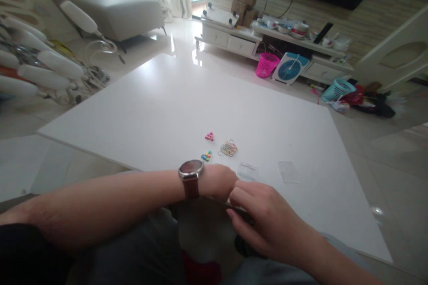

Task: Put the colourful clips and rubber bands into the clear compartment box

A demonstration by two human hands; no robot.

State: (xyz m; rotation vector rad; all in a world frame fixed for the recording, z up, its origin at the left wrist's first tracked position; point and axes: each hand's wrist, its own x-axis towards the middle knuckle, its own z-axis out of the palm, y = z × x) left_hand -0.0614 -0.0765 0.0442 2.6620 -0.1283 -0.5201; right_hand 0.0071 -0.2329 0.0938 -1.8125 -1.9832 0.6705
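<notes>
My left hand (pixel 219 181) reaches across at the near edge of the white table (pixel 187 102), back of the hand up and a brown-strapped watch (pixel 191 170) on its wrist. Its fingers are bent down out of sight. My right hand (pixel 262 207) meets it, bent fingertips at the left knuckles; its thumb is apart from the fingers, with nothing visible in the gap. Just beyond lie a heap of thin rings (pixel 229 148), a small pink cluster (pixel 209 136) and a multicoloured cluster (pixel 206 156). To their right are a clear plastic box (pixel 248 171) and a clear flat piece (pixel 288 172).
White chairs (pixel 50 69) crowd the left side, with a grey bench (pixel 113 13) behind. Across the room are a low white cabinet (pixel 240 44) with dishes, a pink basket (pixel 266 65), a blue fan (pixel 289 69) and a light-blue basket (pixel 337 90).
</notes>
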